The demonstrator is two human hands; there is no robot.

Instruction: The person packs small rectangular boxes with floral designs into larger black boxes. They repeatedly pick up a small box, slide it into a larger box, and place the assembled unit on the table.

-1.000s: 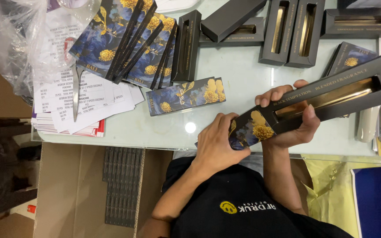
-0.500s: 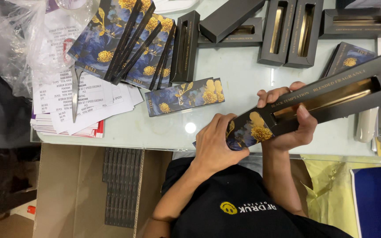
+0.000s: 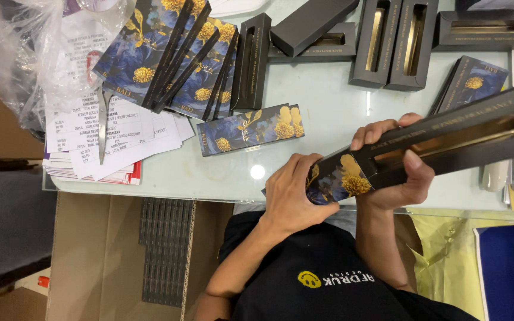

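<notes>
I see a long dark grey box (image 3: 447,139) with a gold-lined window, its near end sheathed in a blue sleeve with gold flowers (image 3: 334,181), held tilted above the tabletop (image 3: 328,113) edge. My right hand (image 3: 397,169) has its fingers wrapped around the box near the sleeve. My left hand (image 3: 290,196) cups the sleeve's end, fingers curled on it.

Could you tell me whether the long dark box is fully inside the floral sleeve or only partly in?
Only partly in. The floral sleeve covers just the near end of the long dark box; its windowed length sticks out bare.
</notes>
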